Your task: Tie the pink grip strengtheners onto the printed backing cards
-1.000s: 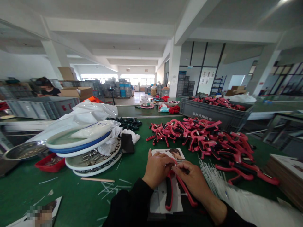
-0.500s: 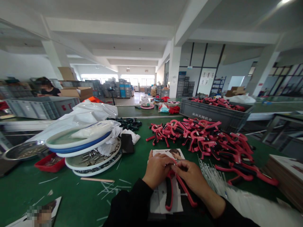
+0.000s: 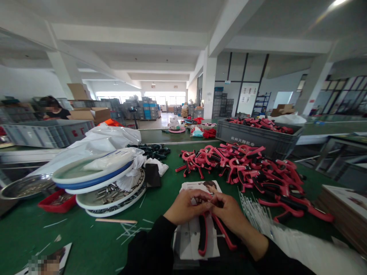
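Note:
My left hand point(image 3: 186, 206) and my right hand point(image 3: 228, 210) meet over the head of a plier-like tool with red-and-black handles point(image 3: 203, 236). Both are closed, fingertips pinched together around its upper end. The handles spread apart toward me, while the jaw end is mostly covered by my fingers. Under the tool lie white printed cards point(image 3: 187, 240), one with a picture showing beyond my fingers. Close by my right forearm is a bundle of thin white plastic ties point(image 3: 255, 214). Whether a tie is between my fingers cannot be made out.
A heap of similar red-and-black tools point(image 3: 229, 164) spreads behind my hands, with a grey crate point(image 3: 241, 135) of more beyond it. Stacked round trays point(image 3: 94, 179) of metal parts and a red tray point(image 3: 59, 204) stand left. Stacked cards point(image 3: 344, 214) sit right. A person point(image 3: 56, 109) is far left.
My fingers have drawn closer together over the tool's head, with my left thumb now stretched across toward my right hand. The tool's handles stay in nearly the same place; the view has shifted slightly.

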`<state>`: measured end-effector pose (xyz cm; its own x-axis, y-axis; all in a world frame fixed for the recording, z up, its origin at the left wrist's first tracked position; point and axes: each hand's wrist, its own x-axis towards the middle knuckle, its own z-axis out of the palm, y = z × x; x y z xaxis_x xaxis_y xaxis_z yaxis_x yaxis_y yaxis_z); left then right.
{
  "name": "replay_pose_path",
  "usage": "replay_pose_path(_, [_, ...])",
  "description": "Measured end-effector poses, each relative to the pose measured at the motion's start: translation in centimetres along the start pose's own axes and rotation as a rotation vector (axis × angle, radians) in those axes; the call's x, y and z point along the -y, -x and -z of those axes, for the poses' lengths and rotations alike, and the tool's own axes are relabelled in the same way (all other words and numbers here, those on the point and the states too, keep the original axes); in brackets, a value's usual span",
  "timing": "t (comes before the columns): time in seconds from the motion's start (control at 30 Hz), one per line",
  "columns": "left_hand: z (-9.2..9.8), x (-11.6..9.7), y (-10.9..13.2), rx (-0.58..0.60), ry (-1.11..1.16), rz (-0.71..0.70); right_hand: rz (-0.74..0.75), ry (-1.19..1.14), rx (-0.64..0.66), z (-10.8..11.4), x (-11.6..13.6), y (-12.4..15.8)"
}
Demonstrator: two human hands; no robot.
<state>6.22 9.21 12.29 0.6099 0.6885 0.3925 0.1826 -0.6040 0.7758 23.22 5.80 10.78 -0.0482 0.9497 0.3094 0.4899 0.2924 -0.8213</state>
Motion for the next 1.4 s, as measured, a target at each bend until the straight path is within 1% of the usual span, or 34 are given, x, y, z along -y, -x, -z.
replay_pose_path(0.1, [-0.8,-0.6,-0.3,-0.079,-0.177,0.051,-0.003,-0.007,-0.030,-0.3,-0.2,0.3])
replay_pose_path(0.17, [-1.3,-1.1,-0.3,-0.164,-0.347,0.055,0.011,-0.038,-0.065,-0.4,-0.3,0.5])
replay_pose_path(0.23, [-1.7,-1.7,-0.1,-0.258,-0.501,0.019,0.066,-0.088,-0.101,-0.4,-0.4,0.8])
replay_pose_path(0.3, [-1.8,-2.1,0.1,-0.335,-0.585,-0.032,0.144,-0.150,-0.121,-0.2,-0.5,1.0])
replay_pose_path(0.33, [-1.9,-2.2,0.1,-0.363,-0.601,-0.057,0.179,-0.175,-0.127,-0.1,-0.4,1.2])
replay_pose_path(0.4, [-1.8,-2.3,0.2,-0.379,-0.587,-0.106,0.216,-0.186,-0.139,0.1,-0.2,1.5])
replay_pose_path(0.53, [-1.7,-1.7,0.2,-0.317,-0.479,-0.195,0.202,-0.136,-0.153,0.2,0.2,1.7])
replay_pose_path(0.63, [-1.6,-1.2,0.4,-0.326,-0.325,-0.199,0.263,-0.138,-0.120,0.1,0.3,1.5])
replay_pose_path(0.73, [-1.4,-1.1,0.8,-0.378,-0.212,-0.165,0.320,-0.104,-0.077,0.0,0.4,1.1])
replay_pose_path(0.8, [-1.2,-1.3,1.1,-0.383,-0.239,-0.159,0.315,-0.069,-0.072,-0.1,0.4,1.0])
replay_pose_path(0.9, [-1.2,-1.7,1.4,-0.376,-0.357,-0.200,0.323,-0.051,-0.053,-0.3,0.5,0.9])
replay_pose_path(0.97, [-1.4,-1.7,1.7,-0.419,-0.446,-0.232,0.354,-0.018,-0.034,-0.4,0.7,0.9])
replay_pose_path(1.07, [-2.1,-1.5,2.2,-0.525,-0.547,-0.243,0.378,0.191,0.014,-0.2,1.1,0.7])
replay_pose_path(1.17, [-2.7,-1.5,2.5,-0.601,-0.564,-0.266,0.337,0.451,0.080,0.2,1.5,0.6])
replay_pose_path(1.23, [-2.7,-1.9,2.6,-0.569,-0.538,-0.309,0.340,0.511,0.127,0.5,1.6,0.6])
replay_pose_path(1.3, [-2.3,-2.1,2.7,-0.473,-0.453,-0.323,0.400,0.484,0.153,0.7,1.3,0.8])
replay_pose_path(1.33, [-2.0,-2.1,2.7,-0.405,-0.386,-0.300,0.435,0.459,0.143,0.8,1.2,0.8])
replay_pose_path(1.4, [-1.4,-1.7,2.7,-0.264,-0.270,-0.196,0.481,0.409,0.097,0.8,0.9,0.9])
